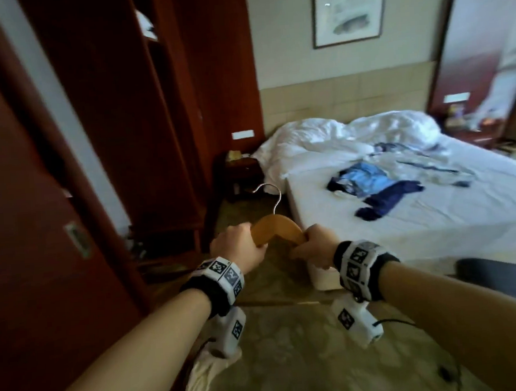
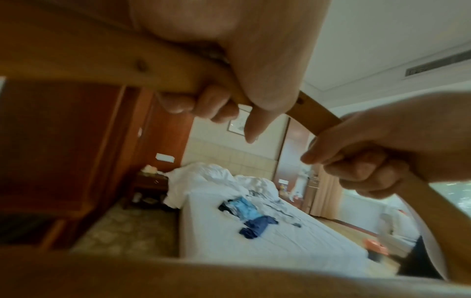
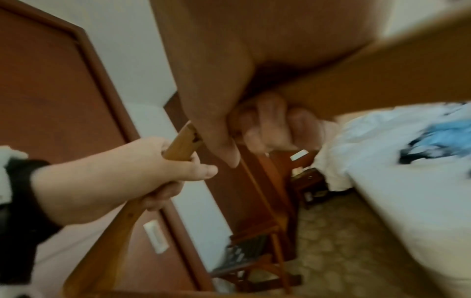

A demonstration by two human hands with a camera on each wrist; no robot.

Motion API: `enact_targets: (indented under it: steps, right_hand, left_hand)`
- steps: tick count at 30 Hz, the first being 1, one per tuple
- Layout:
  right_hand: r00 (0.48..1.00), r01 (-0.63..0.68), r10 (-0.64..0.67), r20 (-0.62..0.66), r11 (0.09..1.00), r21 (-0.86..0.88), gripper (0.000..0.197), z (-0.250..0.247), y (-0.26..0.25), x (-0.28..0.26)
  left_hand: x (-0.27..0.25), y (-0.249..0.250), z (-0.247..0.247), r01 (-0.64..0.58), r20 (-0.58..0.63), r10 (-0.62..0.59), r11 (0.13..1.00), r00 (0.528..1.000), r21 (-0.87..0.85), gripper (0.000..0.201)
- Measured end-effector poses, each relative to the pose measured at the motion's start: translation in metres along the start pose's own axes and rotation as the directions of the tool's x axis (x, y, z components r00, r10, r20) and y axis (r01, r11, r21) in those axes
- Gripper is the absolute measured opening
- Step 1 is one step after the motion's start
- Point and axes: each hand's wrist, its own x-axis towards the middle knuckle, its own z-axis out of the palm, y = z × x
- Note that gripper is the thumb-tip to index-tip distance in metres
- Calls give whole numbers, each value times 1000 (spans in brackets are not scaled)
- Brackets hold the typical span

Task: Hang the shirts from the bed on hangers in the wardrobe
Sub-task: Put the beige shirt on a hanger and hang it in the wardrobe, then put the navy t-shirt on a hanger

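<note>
Ahead and right of both hands' grip on the wooden hanger [image 1: 275, 228], seemingly within the right hand's [image 1: 315, 246] nearer reach, the blue shirt [image 1: 371, 185] lies on the bed [image 1: 433, 214]; the left hand [image 1: 238, 246] clasps the other end.

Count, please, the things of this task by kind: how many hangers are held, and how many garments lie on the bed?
Wooden hanger, gripped by the left hand and the right hand: 1
Blue garment on the bed: 1
Pale garment with dark trim, blurred, perhaps more than one: 1
Total: 3
</note>
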Motion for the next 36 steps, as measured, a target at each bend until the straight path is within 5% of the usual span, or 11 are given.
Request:
enact_targets:
  steps: [6,9,23,31,36]
  right_hand:
    - [968,-233,220,-122,966,-115,31,-56,101,85]
    - [941,-322,306,-144,941,-104,29,-80,135,114]
    - [812,-506,516,-272,855,112,20,-213,326,226]
    - [823,-494,504,-262,863,107,23,-346,431,332]
    - [804,-491,502,-320,863,120,31,-420,465,403]
  left_hand:
    - [110,79,113,-109,281,177,964,943,-243,16]
    - [156,111,142,-208,301,279,947,912,-247,2]
    - [330,325,276,-492,416,582,813,699,-312,6]
    - [453,474,325,-543,395,619,785,679,-298,2]
    - [532,543,345,-532,330,616,786,715,-316,8]
